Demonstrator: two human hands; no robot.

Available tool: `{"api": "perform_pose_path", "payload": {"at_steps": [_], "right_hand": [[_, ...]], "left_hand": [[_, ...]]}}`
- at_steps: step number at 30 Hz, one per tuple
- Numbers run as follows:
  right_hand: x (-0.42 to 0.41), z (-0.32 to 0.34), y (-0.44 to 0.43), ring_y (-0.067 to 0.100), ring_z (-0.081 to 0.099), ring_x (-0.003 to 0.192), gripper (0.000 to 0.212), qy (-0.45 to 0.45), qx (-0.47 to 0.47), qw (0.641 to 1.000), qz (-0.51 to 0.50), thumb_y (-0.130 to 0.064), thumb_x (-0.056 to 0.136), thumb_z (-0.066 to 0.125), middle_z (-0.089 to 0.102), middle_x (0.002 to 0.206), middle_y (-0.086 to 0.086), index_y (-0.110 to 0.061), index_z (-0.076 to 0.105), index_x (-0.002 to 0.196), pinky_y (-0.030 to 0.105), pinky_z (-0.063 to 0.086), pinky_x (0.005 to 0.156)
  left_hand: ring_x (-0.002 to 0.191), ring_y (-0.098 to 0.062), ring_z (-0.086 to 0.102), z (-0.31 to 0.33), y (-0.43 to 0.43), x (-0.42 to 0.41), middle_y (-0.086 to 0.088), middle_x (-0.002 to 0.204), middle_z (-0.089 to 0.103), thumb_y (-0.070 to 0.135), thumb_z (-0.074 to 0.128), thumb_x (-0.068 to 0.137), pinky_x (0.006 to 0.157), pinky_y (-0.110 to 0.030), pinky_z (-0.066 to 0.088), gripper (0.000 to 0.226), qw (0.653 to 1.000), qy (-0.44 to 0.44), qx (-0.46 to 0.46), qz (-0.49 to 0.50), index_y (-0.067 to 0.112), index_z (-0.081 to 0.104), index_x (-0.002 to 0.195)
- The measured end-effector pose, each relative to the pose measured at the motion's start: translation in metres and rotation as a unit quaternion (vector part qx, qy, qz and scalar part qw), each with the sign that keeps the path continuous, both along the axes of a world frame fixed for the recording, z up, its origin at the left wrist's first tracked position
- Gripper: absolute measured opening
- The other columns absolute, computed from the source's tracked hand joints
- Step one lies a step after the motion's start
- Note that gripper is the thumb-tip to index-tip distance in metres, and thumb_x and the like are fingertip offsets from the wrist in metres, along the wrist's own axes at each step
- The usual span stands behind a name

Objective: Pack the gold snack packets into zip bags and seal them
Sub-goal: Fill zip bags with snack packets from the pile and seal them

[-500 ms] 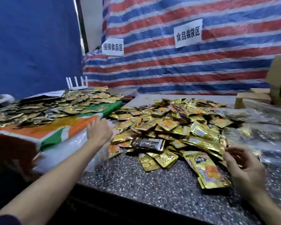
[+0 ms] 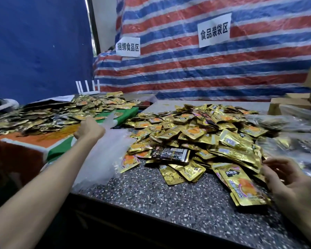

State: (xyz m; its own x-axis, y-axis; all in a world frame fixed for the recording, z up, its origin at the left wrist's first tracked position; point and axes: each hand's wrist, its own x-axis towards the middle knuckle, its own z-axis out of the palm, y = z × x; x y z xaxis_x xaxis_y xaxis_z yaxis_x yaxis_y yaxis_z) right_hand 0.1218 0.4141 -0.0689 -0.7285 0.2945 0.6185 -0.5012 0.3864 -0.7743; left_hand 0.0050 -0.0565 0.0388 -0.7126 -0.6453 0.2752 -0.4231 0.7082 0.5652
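A big heap of gold snack packets (image 2: 201, 135) covers the middle of the speckled stone counter (image 2: 160, 198). A stack of clear zip bags (image 2: 104, 159) lies at the counter's left edge. My left hand (image 2: 89, 131) reaches out over that stack, fingers closed on the top edge of one clear zip bag (image 2: 110, 120), which stands lifted and blurred. My right hand (image 2: 284, 178) hovers at the heap's right side with fingers spread, touching the edge of the packets and holding nothing. One black-faced packet (image 2: 171, 153) lies in the heap's front.
A second spread of gold packets (image 2: 52, 115) lies on an orange-and-green cloth (image 2: 61, 148) to the left. Filled clear bags (image 2: 287, 133) pile up at the right, with cardboard boxes (image 2: 294, 103) behind. A striped tarp with paper signs forms the back wall.
My left hand has closed on a clear zip bag and pulled its edge up from the stack. The right hand has barely moved.
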Motion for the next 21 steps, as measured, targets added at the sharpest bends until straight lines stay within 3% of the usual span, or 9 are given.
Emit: {"api": "perform_pose_path", "payload": {"at_steps": [4,7,10,13,15,18,20,21], "right_hand": [[-0.001,0.010,0.000,0.005,0.060,0.064,0.028,0.019,-0.055,0.998,0.010,0.000,0.093,0.062,0.068,0.080,-0.009,-0.028,0.063,0.090,0.012,0.048,0.054],[0.005,0.040,-0.013,0.017,0.053,0.059,0.007,-0.002,-0.113,0.988,0.109,-0.017,0.095,0.060,0.064,0.070,0.003,-0.019,0.066,0.091,0.020,0.042,0.044],[0.005,0.076,-0.023,0.023,0.056,0.066,0.050,-0.098,-0.147,0.964,0.198,-0.054,0.088,0.055,0.065,0.073,0.007,-0.007,0.063,0.100,0.032,0.042,0.055],[0.006,0.109,-0.030,0.022,0.067,0.074,0.075,-0.245,-0.153,0.925,0.249,-0.078,0.077,0.052,0.072,0.085,0.010,-0.008,0.068,0.101,0.035,0.047,0.065],[0.006,0.118,-0.030,0.024,0.070,0.079,0.070,-0.301,-0.138,0.911,0.247,-0.072,0.075,0.062,0.074,0.093,0.010,-0.007,0.071,0.102,0.036,0.052,0.073],[0.011,0.113,-0.026,0.018,0.068,0.064,0.029,-0.313,-0.086,0.916,0.235,-0.033,0.079,0.075,0.074,0.082,0.010,-0.005,0.076,0.088,0.026,0.052,0.055],[0.019,0.106,-0.020,0.013,0.065,0.058,0.012,-0.312,-0.060,0.920,0.231,-0.015,0.084,0.074,0.074,0.078,0.011,-0.004,0.077,0.080,0.021,0.047,0.048],[0.023,0.103,-0.018,0.011,0.064,0.057,0.011,-0.312,-0.053,0.920,0.231,-0.013,0.085,0.075,0.074,0.078,0.012,-0.004,0.077,0.079,0.019,0.045,0.046]], "left_hand": [[0.076,-0.031,0.058,0.028,0.039,0.032,-0.009,0.085,0.066,0.029,0.059,0.096,0.067,-0.036,0.043,0.021,0.976,0.171,-0.100,-0.096,0.011,0.062,0.086],[0.066,-0.015,0.063,0.031,0.098,0.070,0.000,0.083,0.065,0.024,0.062,0.096,0.054,-0.030,0.051,0.014,0.911,0.293,-0.087,-0.276,0.017,0.057,0.085],[0.076,-0.014,0.069,0.012,0.163,0.098,-0.009,0.098,0.071,0.017,0.061,0.097,0.058,-0.030,0.060,0.008,0.842,0.314,-0.035,-0.437,0.014,0.057,0.090],[0.090,-0.018,0.069,-0.020,0.214,0.109,-0.010,0.113,0.071,0.019,0.058,0.098,0.072,-0.042,0.061,0.011,0.785,0.276,-0.078,-0.548,0.010,0.060,0.105],[0.092,-0.019,0.066,-0.041,0.235,0.108,-0.004,0.106,0.071,0.018,0.057,0.098,0.080,-0.042,0.055,0.015,0.740,0.265,-0.130,-0.604,0.009,0.061,0.110],[0.109,-0.016,0.063,-0.064,0.247,0.101,0.001,0.121,0.069,0.018,0.061,0.095,0.096,-0.035,0.050,0.026,0.698,0.230,-0.175,-0.655,0.012,0.064,0.121],[0.101,-0.001,0.063,-0.069,0.245,0.100,0.014,0.113,0.070,0.032,0.062,0.088,0.092,-0.023,0.048,0.026,0.711,0.189,-0.127,-0.666,0.024,0.068,0.112],[0.093,0.004,0.062,-0.067,0.243,0.103,0.020,0.101,0.070,0.043,0.059,0.082,0.085,-0.016,0.044,0.024,0.727,0.161,-0.057,-0.665,0.031,0.069,0.100]]}}
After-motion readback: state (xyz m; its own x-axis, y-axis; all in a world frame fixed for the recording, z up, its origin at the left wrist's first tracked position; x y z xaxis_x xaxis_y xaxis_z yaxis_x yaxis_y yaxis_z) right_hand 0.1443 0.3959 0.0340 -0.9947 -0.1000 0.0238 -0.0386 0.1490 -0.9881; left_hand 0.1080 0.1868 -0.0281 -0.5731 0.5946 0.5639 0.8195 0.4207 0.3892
